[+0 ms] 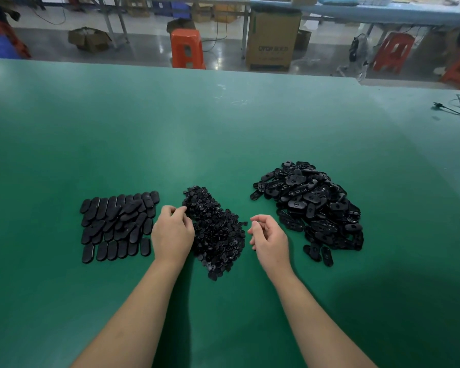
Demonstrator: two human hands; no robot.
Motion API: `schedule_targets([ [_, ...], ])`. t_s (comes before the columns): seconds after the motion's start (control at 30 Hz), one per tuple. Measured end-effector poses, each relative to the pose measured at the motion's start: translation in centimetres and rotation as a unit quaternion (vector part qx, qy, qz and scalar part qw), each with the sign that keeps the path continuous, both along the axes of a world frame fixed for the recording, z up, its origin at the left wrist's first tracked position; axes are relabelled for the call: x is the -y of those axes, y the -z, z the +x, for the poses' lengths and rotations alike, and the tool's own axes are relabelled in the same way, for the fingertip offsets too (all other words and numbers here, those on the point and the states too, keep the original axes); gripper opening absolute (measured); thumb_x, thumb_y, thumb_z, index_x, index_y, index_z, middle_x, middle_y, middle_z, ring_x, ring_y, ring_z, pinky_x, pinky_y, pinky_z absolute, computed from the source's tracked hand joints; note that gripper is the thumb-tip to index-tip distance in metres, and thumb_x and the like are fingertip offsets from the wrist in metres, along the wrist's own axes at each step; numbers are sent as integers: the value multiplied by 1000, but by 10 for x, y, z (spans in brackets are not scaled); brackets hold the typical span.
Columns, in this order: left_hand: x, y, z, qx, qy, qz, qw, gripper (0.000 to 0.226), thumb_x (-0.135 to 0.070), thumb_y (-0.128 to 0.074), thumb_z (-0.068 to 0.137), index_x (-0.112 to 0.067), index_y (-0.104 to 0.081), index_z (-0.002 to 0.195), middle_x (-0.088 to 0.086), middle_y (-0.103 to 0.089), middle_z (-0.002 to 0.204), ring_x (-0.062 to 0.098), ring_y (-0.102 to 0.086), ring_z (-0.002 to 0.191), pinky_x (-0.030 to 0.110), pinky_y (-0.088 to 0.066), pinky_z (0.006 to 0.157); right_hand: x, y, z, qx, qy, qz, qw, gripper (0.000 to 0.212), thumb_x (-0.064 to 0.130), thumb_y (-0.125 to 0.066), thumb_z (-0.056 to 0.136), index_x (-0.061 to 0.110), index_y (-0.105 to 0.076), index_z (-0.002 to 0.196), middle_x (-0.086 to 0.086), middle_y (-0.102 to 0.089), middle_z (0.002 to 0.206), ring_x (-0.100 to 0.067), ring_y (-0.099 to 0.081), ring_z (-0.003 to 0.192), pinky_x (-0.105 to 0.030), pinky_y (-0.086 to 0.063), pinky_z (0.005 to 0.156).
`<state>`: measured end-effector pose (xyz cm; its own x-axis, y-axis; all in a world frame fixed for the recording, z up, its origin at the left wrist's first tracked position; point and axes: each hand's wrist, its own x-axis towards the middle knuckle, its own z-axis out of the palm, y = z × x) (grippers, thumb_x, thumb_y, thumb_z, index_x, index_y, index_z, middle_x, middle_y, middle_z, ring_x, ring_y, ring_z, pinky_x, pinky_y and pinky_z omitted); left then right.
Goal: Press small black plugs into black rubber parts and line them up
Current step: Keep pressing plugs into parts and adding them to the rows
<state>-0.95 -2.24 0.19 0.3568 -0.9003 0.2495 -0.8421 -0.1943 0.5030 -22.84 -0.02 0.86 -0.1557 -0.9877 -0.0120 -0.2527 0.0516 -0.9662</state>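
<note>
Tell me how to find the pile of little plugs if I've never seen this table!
Look at the big green table, where three black heaps sit in a row near the person. The pile of small plugs is the middle heap, between the left hand and the right hand. Its pieces are tiny and round, not long ovals like either neighbour.

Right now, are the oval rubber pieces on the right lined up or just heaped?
Heaped. The rubber pieces on the right lie in a loose pile at mixed angles, overlapping, unlike the rows on the left.
</note>
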Motion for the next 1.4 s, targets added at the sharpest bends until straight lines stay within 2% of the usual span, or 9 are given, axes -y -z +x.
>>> schedule_targets([
  [0.13, -2, 2, 2, -26, -7, -16, 1000, 22, -19, -58, 96, -10, -74, 108, 2, -59, 100, 22, -57, 72, 32, -45, 65, 1, 0, 0, -7, 1, 4, 1000, 15, 18, -55, 101, 28, -64, 95, 2, -70, 77, -4, -60, 60, -34, -55, 59],
  [0.23, -3, 2, 3, -10, -14, -38, 999, 20, -23, -61, 96, -10, -77, 98, 5, -62, 96, 24, -58, 76, 40, -46, 79, 3, -1, 0, -12, -8, 14, 1000, 15, 16, -55, 101, 27, -64, 96, -4, -69, 80, -6, -59, 61, -39, -55, 61],
  [0.43, -2, 3, 4, 2, -25, -43, 999, 24, -25, -61, 96, -9, -76, 88, 5, -63, 92, 24, -58, 77, 41, -37, 82, 12, -10, -8, -17, -38, 61, 997, 15, 15, -55, 102, 25, -64, 97, 4, -69, 86, -2, -58, 60, -25, -53, 59],
  [0.53, -3, 2, 2, 21, -19, -45, 999, 23, -24, -62, 96, -9, -76, 87, 5, -66, 87, 24, -59, 76, 40, -37, 78, 23, -21, -23, -142, -36, 55, 988, 11, 18, -56, 101, 24, -65, 100, 6, -66, 94, -7, -56, 66, -27, -48, 60],
  [0.67, -2, 3, 3, 34, -4, -49, 998, 21, -22, -63, 95, -9, -75, 84, 5, -67, 83, 24, -59, 75, 39, -38, 75, 34, -36, -52, -389, -47, 57, 918, 19, 23, -56, 101, 21, -62, 120, 2, -57, 118, -17, -63, 91, -33, -52, 78],
  [0.8, -2, 4, 2, 33, -2, -56, 998, 20, -22, -65, 94, -9, -76, 83, 5, -67, 83, 23, -58, 73, 40, -38, 75, 40, -41, -74, -485, -66, 96, 867, 31, 25, -59, 101, 20, -53, 131, -3, -54, 126, -26, -64, 102, -36, -52, 80],
  [0.97, -2, 3, 2, 35, 0, -56, 998, 19, -21, -66, 93, -9, -76, 83, 6, -67, 83, 24, -59, 73, 40, -39, 74, 40, -40, -82, -523, -92, 105, 841, 33, 25, -62, 99, 20, -54, 130, -3, -56, 126, -25, -64, 105, -36, -54, 83],
  [1.13, -3, 2, 2, 35, 1, -48, 998, 19, -20, -64, 94, -8, -76, 85, 5, -67, 84, 24, -58, 72, 40, -40, 75, 40, -40, -82, -491, -75, 96, 862, 27, 22, -68, 96, 16, -62, 121, -5, -58, 121, -26, -64, 104, -37, -52, 89],
  [1.4, -2, 3, 2, 40, 0, -46, 998, 19, -19, -64, 94, -7, -75, 84, 6, -67, 84, 24, -57, 71, 39, -38, 74, 33, -42, -86, -509, -53, 65, 857, 13, 29, -66, 96, 22, -64, 107, 2, -59, 112, -21, -62, 88, -30, -42, 70],
])
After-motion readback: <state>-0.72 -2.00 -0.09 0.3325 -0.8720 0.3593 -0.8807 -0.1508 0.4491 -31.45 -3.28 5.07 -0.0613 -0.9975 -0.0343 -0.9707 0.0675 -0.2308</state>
